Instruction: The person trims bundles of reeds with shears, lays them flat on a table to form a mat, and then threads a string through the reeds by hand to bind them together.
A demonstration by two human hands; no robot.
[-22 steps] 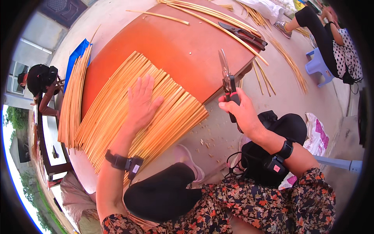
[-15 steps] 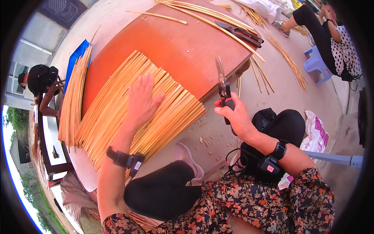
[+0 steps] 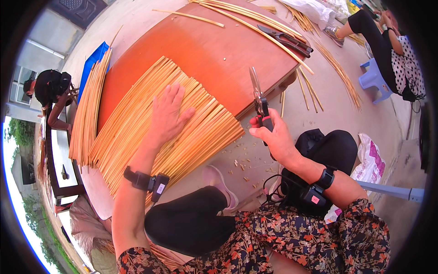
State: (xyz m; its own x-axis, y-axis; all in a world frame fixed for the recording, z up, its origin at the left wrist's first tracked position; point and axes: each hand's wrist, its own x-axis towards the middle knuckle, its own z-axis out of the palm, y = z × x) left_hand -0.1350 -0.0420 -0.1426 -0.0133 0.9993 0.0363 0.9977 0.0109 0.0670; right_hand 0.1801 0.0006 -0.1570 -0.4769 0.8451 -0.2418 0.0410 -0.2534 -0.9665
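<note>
Bamboo strips, pale yellow and cut to one length, lay side by side in a broad sheet across the near half of the round orange desk, their lower ends jutting past its edge. The left hand lay flat on the sheet with fingers spread, pressing it down. The right hand was closed around the dark handles of a pair of shears, held upright just beyond the desk's rim, beside the right end of the strips, blades pointing away from the person. Short offcuts were scattered on the concrete floor below the shears, near a pink shoe.

A second stack of strips stood at the left edge of the desk, against a blue crate. Long uncut bamboo slivers crossed the far side of the desk, with another pair of dark shears beside them, and more slivers lay on the floor beyond. Another person in a dotted top sat on a pale blue stool at upper right; a further person in a dark cap was at far left.
</note>
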